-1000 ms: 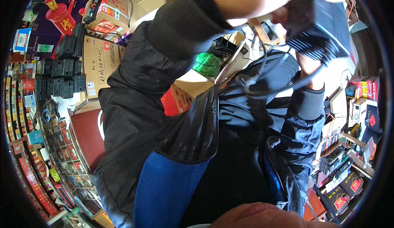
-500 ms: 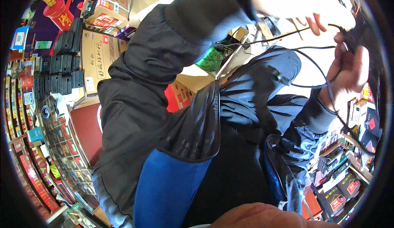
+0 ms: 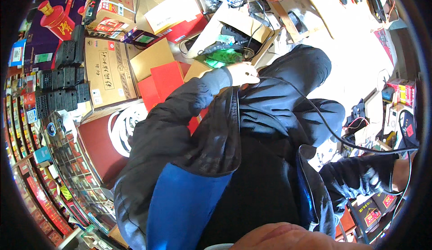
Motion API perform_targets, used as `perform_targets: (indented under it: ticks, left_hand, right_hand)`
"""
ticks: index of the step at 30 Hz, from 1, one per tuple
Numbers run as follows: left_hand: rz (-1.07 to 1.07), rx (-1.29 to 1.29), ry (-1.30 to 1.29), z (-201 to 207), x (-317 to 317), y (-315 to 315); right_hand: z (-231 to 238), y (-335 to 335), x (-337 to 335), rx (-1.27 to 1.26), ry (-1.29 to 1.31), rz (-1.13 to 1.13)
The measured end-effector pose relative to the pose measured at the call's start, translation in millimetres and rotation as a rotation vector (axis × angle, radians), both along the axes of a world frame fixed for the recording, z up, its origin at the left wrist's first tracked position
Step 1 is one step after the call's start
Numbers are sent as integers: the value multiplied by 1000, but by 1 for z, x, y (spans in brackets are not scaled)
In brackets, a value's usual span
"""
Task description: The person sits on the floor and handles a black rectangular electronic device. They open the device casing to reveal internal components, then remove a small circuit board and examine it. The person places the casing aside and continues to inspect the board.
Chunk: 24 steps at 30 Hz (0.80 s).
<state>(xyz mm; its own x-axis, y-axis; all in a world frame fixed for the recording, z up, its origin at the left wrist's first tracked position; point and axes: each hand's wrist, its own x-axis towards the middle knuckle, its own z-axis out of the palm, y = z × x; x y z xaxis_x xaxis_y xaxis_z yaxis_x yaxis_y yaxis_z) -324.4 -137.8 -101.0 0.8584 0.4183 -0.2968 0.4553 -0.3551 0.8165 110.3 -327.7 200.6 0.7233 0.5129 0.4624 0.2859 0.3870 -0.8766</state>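
Note:
A black cable [image 3: 317, 109] stretches in a slanting line across my lap, from one hand to the other. My left hand [image 3: 243, 73] is closed on one part of it, above my raised thigh and beside the open cardboard box with green plastic. At the far right rim, my right hand [image 3: 411, 162] is largely cut off by the picture's edge. The cable runs up to that hand, and more lengths of it curve above and below. Its fingers are hidden, so their grip cannot be made out.
An open cardboard box [image 3: 263, 33] holds black parts and a green plastic bag [image 3: 223, 57]. Left of it stand cardboard cartons [image 3: 109, 70], a red box [image 3: 165, 81] and a coil of white cable [image 3: 127, 131]. Shelves of small packs [image 3: 74, 160] line the left; tools [image 3: 373, 0] lie at upper right.
My hands have moved far apart: the left came down and left toward my lap, the right went down and out to the rim. The bunched cable is now drawn out between them.

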Motion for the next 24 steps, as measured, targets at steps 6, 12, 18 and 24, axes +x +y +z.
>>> perform_targets:
  ticks: [6,12,18,24]
  left_hand:
    - [1,362,-505,77,-32,21]
    - [355,-352,-831,189,39,54]
    - [185,-462,-836,242,148,21]
    - [-177,-206,-513,233,215,-32]
  right_hand:
    - [5,-40,42,67,97,-76]
    - [-17,-68,72,168,251,-184]
    - [-100,-37,13,-34,648,25]
    - [-91,-17,-49,149,752,698]
